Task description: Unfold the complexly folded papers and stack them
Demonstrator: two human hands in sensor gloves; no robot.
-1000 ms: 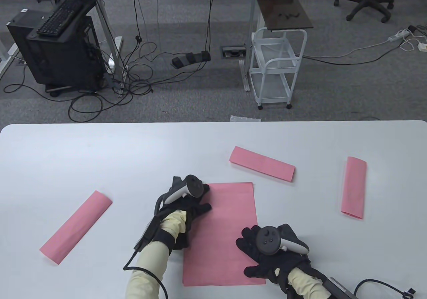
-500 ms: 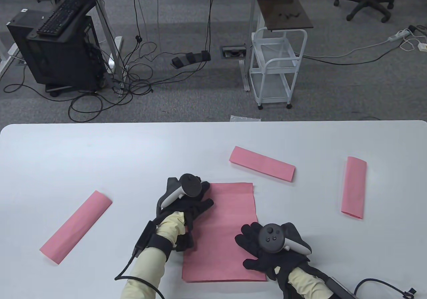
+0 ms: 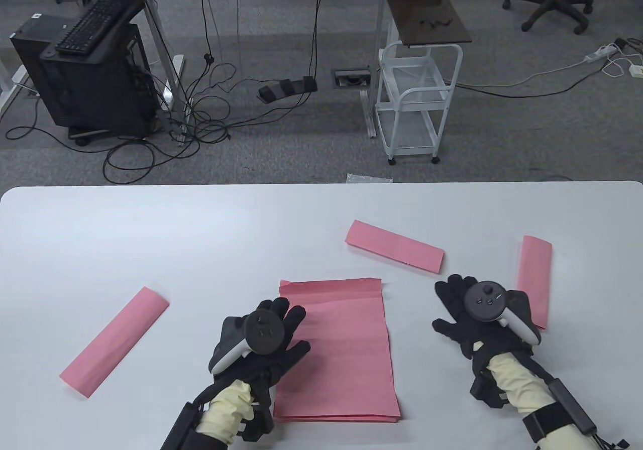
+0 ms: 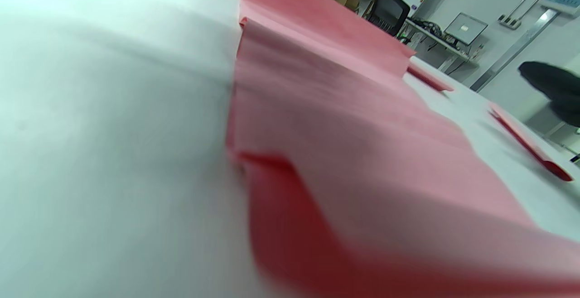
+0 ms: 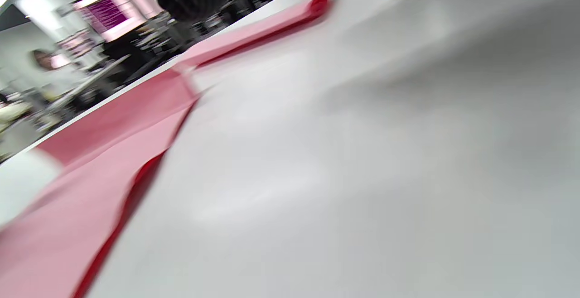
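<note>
Your right hand (image 3: pixel 482 314) is leaving the opened pink sheets (image 3: pixel 341 349) mid-counter and nearing the folded strip (image 3: pixel 533 279) at right, fingers loose and empty; your left hand (image 3: pixel 261 339) is pressing flat, holding nothing. Dragging risks skewing the stack.

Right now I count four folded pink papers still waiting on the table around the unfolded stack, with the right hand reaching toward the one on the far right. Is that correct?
Not quite: the table view shows three folded papers, not four: one on the left, one behind the stack, one on the far right. The right hand is indeed beside that last one, away from the unfolded stack.
</note>
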